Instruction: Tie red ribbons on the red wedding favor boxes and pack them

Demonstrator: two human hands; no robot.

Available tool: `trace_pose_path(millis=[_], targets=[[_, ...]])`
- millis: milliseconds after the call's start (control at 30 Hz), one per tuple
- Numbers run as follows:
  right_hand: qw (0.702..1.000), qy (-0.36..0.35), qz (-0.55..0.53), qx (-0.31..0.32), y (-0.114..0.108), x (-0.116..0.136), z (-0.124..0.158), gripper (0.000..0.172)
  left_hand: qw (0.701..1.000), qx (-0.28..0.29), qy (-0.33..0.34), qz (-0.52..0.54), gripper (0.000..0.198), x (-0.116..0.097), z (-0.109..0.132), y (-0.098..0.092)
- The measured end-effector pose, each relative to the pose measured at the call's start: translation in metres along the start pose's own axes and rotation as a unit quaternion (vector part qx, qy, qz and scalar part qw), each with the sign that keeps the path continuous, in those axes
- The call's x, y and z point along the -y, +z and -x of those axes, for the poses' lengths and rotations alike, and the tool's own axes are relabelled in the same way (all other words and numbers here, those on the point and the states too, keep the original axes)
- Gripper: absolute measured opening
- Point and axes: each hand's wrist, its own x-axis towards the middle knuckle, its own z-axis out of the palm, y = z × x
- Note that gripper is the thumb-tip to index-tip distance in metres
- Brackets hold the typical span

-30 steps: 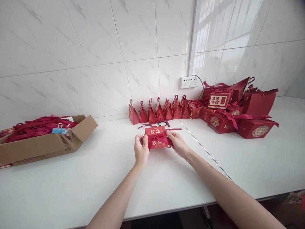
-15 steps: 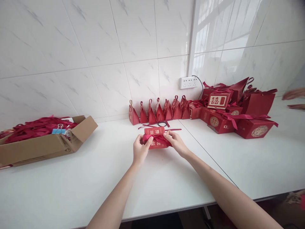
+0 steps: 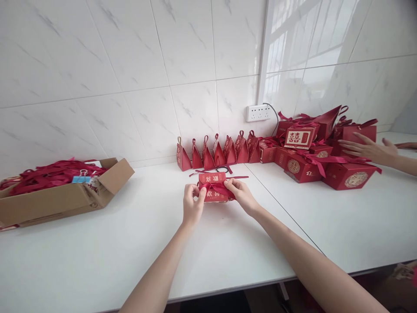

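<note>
In front of me is a small red gift box [image 3: 213, 178] with pale printed characters and a dark red ribbon [image 3: 215, 188] tied across its middle in a bow. My left hand [image 3: 193, 203] pinches the ribbon's left loop between thumb and fingers. On the other side, my right hand [image 3: 240, 193] has the bow's right part between thumb and fingertips. Both hands are at the box's sides, and its underside is hidden. Just behind it lie scissors [image 3: 223, 169] and loose ribbon strips [image 3: 239, 177] on the white table [image 3: 156, 248].
Several peaked red boxes [image 3: 208, 156] with ribbon loops stand along the tiled wall. To the left is a cardboard box [image 3: 55, 204] full of ribbons. Larger red boxes [image 3: 348, 176] are piled at the right, where another person's hand [image 3: 371, 150] reaches in. A power strip [image 3: 258, 113] is on the wall.
The other person's hand has come in from the right edge to the piled boxes. My hands stay nearly in place on the bow, and the box front has tilted slightly.
</note>
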Motion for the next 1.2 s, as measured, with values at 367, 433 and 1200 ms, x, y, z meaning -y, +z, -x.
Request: trace_pose_path(millis=[367, 433, 1200], targets=[[1.000, -0.003, 0.016, -0.007, 0.000, 0.000, 0.000, 0.047, 0.994, 0.007, 0.078, -0.076, 0.025, 0.000, 0.000, 0.000], [1.000, -0.003, 0.019, -0.008, 0.000, -0.001, 0.000, 0.047, 0.997, 0.004, 0.043, -0.058, 0.029, 0.000, -0.002, 0.000], [0.943, -0.144, 0.291, 0.079, -0.007, -0.001, 0.003, 0.097, 0.997, 0.045, 0.005, -0.068, 0.042, -0.004, -0.010, -0.007]])
